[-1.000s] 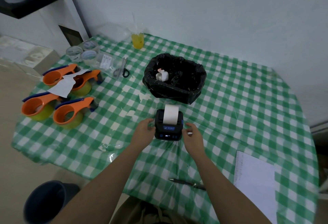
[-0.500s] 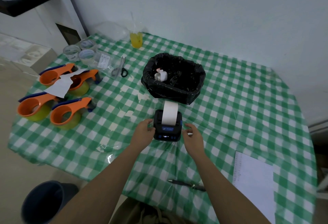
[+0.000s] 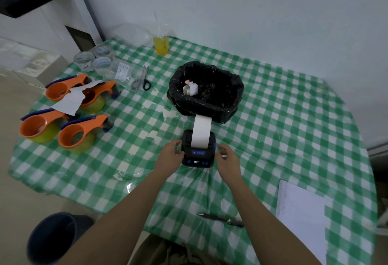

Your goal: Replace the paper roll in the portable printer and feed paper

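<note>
The small black portable printer (image 3: 198,156) stands on the checked tablecloth with its front display lit. A white paper strip (image 3: 201,130) comes out of its top slot and curves away toward the bin. My left hand (image 3: 170,156) grips the printer's left side with thumb and fingers. My right hand (image 3: 228,159) is loosely curled just beside the right side, holding nothing; whether its thumb touches the casing is unclear. A used white roll (image 3: 190,89) lies inside the black-bagged bin (image 3: 228,107) right behind the printer.
Several orange tape dispensers (image 3: 76,136) and a torn paper sheet (image 3: 70,102) sit at the left. Scissors (image 3: 142,81), tape rolls (image 3: 101,63) and a yellow drink (image 3: 161,45) are at the back. A pen (image 3: 221,219) and a white sheet (image 3: 302,212) lie near me on the right.
The paper strip has grown longer out of the printer toward the bin. Both hands have stayed at the printer's sides.
</note>
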The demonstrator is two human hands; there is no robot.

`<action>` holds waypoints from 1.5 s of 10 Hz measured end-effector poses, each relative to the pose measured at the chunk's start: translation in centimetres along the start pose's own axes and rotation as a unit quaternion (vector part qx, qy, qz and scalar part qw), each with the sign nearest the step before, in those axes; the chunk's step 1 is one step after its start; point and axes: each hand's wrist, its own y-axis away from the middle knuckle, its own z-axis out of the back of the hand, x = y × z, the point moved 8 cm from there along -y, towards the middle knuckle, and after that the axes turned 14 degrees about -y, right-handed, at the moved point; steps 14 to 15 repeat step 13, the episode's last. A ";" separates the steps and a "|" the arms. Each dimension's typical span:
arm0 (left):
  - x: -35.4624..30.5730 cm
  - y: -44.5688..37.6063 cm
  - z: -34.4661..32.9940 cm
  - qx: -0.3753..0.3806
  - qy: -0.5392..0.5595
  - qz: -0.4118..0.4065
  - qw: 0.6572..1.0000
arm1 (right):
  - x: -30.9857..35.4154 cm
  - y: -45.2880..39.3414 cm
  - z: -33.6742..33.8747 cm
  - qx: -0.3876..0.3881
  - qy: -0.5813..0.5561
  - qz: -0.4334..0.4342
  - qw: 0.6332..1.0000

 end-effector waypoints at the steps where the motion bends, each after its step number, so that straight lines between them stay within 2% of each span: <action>1: 0.0 0.0 -0.1 0.005 0.000 -0.002 1.000 | 0.0 -0.1 -0.1 0.001 0.002 -0.003 1.000; 12: 0.7 0.4 -1.3 0.009 0.016 -0.026 0.999 | -2.4 0.7 -0.2 0.001 0.015 -0.028 1.000; 15: 0.8 0.3 -0.9 0.009 0.023 -0.023 0.999 | -0.9 0.8 -0.3 -0.006 0.005 -0.013 1.000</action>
